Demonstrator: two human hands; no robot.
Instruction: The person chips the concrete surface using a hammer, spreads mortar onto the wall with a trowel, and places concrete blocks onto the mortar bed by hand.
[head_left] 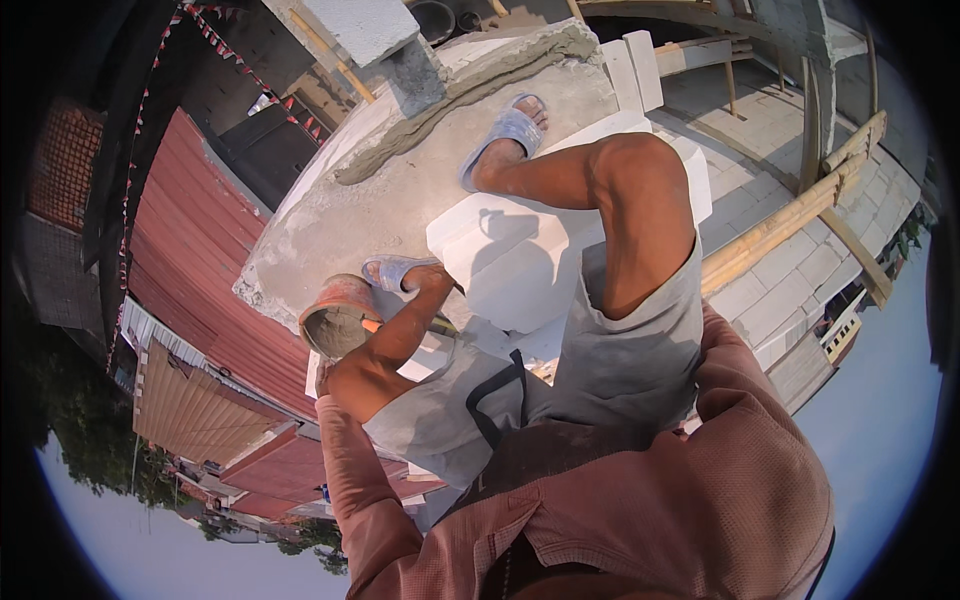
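My left hand (322, 378) shows only as a sliver at the end of its sleeve, beside my left knee and just below a worn reddish bucket (308, 322). Its fingers are hidden, so any grip cannot be made out. Grey mortar (340, 328) coats the inside of the bucket, which leans with its mouth toward me. Something orange, perhaps a tool handle (371, 325), sticks out at its rim. My right sleeve (728, 355) runs behind my right thigh, and that hand is out of sight. White blocks (510, 270) lie between my legs.
My sandalled feet rest on a rough concrete ledge (385, 215) with a ridge of wet mortar (470, 100). A block-topped pillar (415, 80) rises beyond. Red metal roofs (200, 240) lie far below on the left. Bamboo poles (790, 215) edge the right side.
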